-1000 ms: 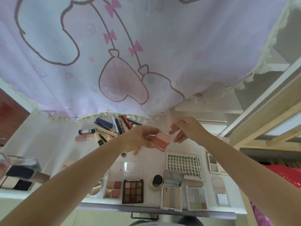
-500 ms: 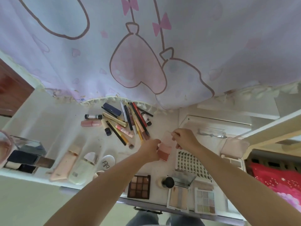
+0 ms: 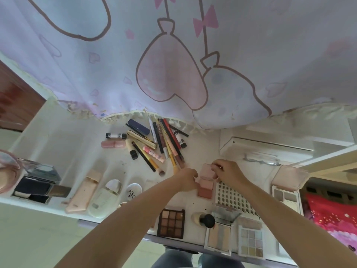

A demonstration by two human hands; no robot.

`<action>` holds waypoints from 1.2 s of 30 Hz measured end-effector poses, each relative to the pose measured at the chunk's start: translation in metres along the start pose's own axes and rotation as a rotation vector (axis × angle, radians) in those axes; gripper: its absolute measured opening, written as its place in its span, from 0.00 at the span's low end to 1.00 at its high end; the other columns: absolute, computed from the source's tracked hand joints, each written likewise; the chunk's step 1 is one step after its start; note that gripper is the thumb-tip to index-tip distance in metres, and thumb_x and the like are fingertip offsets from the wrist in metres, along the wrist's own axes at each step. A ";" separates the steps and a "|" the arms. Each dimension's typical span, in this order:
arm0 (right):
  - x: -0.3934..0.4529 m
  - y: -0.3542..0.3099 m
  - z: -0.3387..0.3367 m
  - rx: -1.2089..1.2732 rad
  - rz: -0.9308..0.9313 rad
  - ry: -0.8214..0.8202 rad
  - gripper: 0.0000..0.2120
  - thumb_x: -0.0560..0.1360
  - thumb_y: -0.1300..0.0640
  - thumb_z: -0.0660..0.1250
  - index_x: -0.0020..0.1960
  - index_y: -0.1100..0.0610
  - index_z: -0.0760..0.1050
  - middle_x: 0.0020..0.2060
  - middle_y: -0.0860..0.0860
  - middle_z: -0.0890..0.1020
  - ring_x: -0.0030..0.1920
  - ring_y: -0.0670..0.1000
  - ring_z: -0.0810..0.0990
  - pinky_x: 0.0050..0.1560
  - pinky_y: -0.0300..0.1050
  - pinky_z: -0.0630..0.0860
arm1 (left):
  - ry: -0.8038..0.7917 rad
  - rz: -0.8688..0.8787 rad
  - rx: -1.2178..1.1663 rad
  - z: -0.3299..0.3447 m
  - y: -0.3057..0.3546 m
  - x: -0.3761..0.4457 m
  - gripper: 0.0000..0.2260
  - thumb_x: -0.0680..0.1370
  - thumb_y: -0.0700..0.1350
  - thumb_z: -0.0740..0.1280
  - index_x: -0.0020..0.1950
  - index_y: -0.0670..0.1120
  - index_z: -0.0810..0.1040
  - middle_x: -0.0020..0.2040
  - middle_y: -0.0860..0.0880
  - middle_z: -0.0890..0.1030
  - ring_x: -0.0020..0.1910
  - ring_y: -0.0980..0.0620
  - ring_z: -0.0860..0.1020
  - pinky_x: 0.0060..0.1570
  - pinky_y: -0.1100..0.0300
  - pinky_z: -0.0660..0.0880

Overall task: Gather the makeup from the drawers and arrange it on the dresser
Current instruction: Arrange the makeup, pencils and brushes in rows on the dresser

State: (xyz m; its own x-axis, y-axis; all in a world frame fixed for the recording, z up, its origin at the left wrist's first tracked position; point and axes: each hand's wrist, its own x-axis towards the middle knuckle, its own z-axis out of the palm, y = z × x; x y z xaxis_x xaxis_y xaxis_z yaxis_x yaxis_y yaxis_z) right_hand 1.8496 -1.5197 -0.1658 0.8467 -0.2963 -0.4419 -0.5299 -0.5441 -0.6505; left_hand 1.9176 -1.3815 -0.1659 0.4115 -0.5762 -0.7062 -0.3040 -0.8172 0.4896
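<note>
Here — pink blush compact between both grips: left hand, right hand pinching it.

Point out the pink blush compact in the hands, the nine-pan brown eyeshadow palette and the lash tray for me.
pink blush compact (image 3: 205, 191), head view, on its darker pink pan.
brown eyeshadow palette (image 3: 171, 223), head view, on the centre pan.
lash tray (image 3: 231, 199), head view, on the rows of lashes.
</note>
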 end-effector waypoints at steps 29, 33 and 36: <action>0.083 -0.092 0.054 -0.485 -0.004 0.079 0.14 0.77 0.63 0.56 0.60 0.63 0.70 0.57 0.60 0.74 0.57 0.59 0.74 0.53 0.48 0.73 | 0.711 -0.209 0.460 -0.073 -0.104 -0.099 0.23 0.80 0.51 0.56 0.73 0.45 0.57 0.74 0.46 0.58 0.73 0.46 0.56 0.70 0.53 0.55; 0.085 -0.097 0.059 -0.515 0.071 0.128 0.11 0.76 0.63 0.57 0.53 0.63 0.75 0.49 0.59 0.78 0.52 0.59 0.78 0.49 0.48 0.74 | 0.606 -0.164 0.504 -0.099 -0.130 -0.093 0.26 0.80 0.52 0.54 0.75 0.46 0.51 0.77 0.44 0.49 0.76 0.42 0.47 0.73 0.49 0.48; 0.082 -0.103 0.057 -0.453 0.142 0.212 0.09 0.76 0.62 0.57 0.47 0.63 0.76 0.43 0.58 0.75 0.50 0.60 0.78 0.45 0.46 0.71 | 0.562 -0.093 0.495 -0.121 -0.143 -0.086 0.26 0.80 0.51 0.55 0.75 0.46 0.51 0.77 0.44 0.49 0.76 0.41 0.46 0.73 0.50 0.49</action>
State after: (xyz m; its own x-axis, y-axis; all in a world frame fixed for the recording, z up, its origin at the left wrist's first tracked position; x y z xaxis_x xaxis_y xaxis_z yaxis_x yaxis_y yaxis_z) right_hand 1.9708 -1.4436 -0.1701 0.7840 -0.5187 -0.3410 -0.6061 -0.7584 -0.2397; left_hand 2.0297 -1.2166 -0.1138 0.7901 -0.5337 -0.3016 -0.5430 -0.8376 0.0600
